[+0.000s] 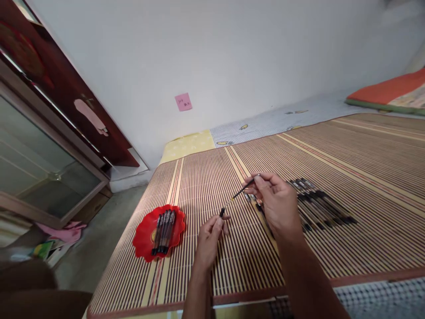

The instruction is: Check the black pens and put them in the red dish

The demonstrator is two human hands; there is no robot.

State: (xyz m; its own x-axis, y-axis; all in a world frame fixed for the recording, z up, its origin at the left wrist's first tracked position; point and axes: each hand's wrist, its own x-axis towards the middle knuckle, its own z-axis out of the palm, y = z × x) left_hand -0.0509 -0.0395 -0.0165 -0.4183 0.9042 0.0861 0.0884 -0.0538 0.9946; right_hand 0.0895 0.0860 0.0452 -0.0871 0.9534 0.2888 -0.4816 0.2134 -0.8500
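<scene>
Left hand (209,235) pinches the lower end of a slim black pen (241,191); right hand (277,201) grips its upper end, above the striped bamboo mat (365,168). Judged step: seating the end piece. The next move calls for coaxial alignment. A red scalloped plastic dish (142,241) lies left, loose black pens (323,207) right.

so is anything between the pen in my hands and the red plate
Nothing visible: only bare striped bamboo mat lies between the left hand holding the thin black pen and the red flower-shaped plate. Loose black pens lie beyond the right hand.
</scene>
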